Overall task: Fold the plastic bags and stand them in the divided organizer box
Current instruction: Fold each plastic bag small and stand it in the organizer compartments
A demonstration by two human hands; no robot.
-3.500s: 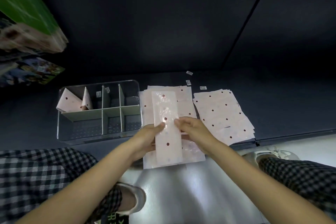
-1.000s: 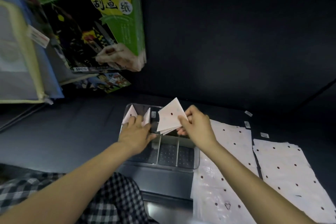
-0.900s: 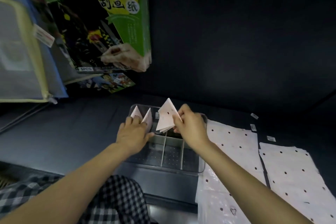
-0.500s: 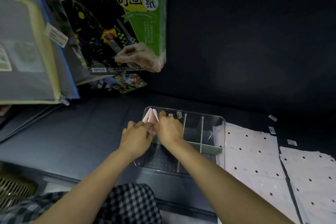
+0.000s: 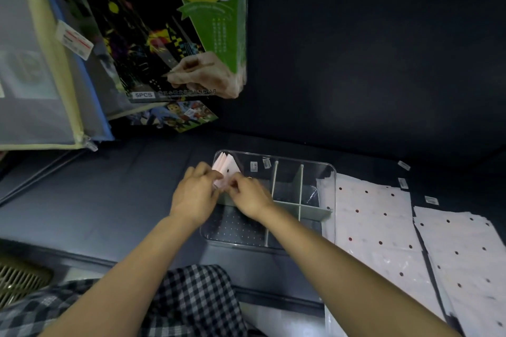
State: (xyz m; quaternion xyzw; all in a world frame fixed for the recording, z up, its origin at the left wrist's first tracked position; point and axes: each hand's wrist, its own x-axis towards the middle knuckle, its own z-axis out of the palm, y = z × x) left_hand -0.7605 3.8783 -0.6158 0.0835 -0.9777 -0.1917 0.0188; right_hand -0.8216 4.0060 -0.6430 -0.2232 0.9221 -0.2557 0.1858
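Both hands over the far-left compartment of the clear organizer box [image 5: 332,191]. Left hand [image 5: 194,197] and right hand [image 5: 250,195] nearly touching, fingers curled and pinching the pink folded bags [image 5: 226,168] from either side (exact contact pts partly hidden by knuckles). Folded triangles stand upright just beyond the fingers, tips above the box rim. Box sits on the dark counter [image 5: 109,200], other compartments to the right of the fingers. Flat polka-dot bags [image 5: 375,227] lie right of the box, a 2nd stack [image 5: 465,262] further right. Green scratch-paper pack [image 5: 175,27] leans up far-left behind the hands.
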